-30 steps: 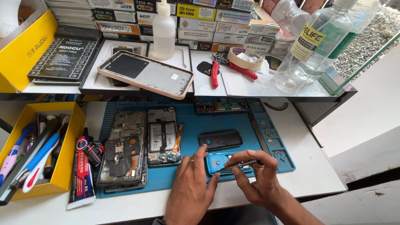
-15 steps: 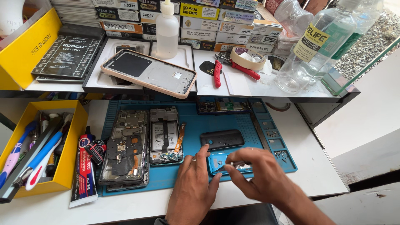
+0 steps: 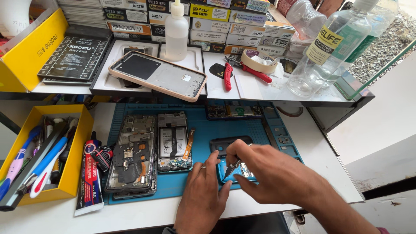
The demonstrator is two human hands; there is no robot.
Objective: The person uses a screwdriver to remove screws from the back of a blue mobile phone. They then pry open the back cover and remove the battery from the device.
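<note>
closely worked phone repair on a blue mat

both hands meet at about 5 o'clock in the view, near the front edge of a blue repair mat [image 3: 203,130]. the right hand [image 3: 271,173] pinches a thin metal tool [image 3: 230,170], probably tweezers, its tip angled down onto a small phone part [image 3: 242,171] lying flat on the mat. the left hand [image 3: 203,195] grasps nothing; its fingers are spread and pressed down just beside the part, seemingly to steady it. a dark camera cover piece [image 3: 223,144] lies just beyond the hands, towards 12 o'clock.

at 9 o'clock from the hands, two opened phones lie face up on the mat: a dark one with its board exposed [image 3: 132,156] and one showing its battery [image 3: 173,141], kept flat so loose parts stay put. a glue tube [image 3: 89,182] lies off the mat's left edge, beside a yellow tray [image 3: 78,147] holding brushes and tools.

on the raised shelf at 12 o'clock, a pink-edged phone frame [image 3: 158,76] rests across a white box tray. behind it stand a white dropper bottle [image 3: 177,30] and a row of stacked flat boxes with yellow, blue and black labels. at 1 o'clock sit red-handled cutters [image 3: 228,78], a tape roll [image 3: 259,60] and a clear bottle with a yellow label [image 3: 329,47]. a yellow box stands at 10 o'clock.
</note>
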